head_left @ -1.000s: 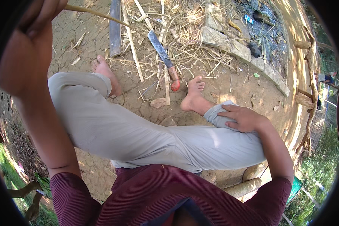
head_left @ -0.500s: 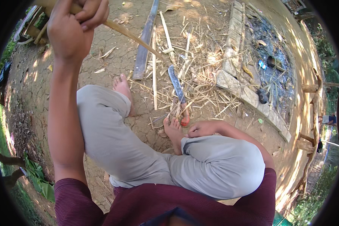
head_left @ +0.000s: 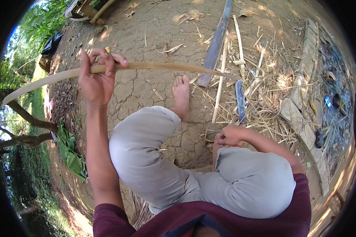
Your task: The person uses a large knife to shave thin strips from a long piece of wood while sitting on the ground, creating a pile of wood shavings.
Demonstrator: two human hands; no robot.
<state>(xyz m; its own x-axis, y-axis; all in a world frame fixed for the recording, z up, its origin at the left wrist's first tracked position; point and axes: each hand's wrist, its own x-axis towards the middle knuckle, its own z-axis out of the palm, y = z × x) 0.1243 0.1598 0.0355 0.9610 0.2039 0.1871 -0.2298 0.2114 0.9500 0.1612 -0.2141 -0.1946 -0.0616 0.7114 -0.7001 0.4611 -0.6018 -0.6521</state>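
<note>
My left hand (head_left: 99,77) is raised at the left, its fingers curled round a long, pale bamboo strip (head_left: 158,66). The strip bows across the view, with its thin end over the ground near the machete tip. The machete (head_left: 240,100) lies with its dark blade pointing away from me, and its handle is hidden by my right hand. That hand (head_left: 231,135) rests low beside my right foot with fingers curled in. Whether it grips the handle or anything else cannot be made out.
A dark bamboo pole (head_left: 216,45) lies on cracked earth (head_left: 146,51). Pale split strips (head_left: 221,79) and shavings surround the machete. At the right, a stone border (head_left: 300,102) edges an ashy patch (head_left: 336,83). Green leaves (head_left: 71,152) and branches (head_left: 27,114) are at the left.
The view has swung left. The bamboo strip now stretches sideways across it, with more of it showing. My right hand has shifted over the machete's orange handle, which showed before.
</note>
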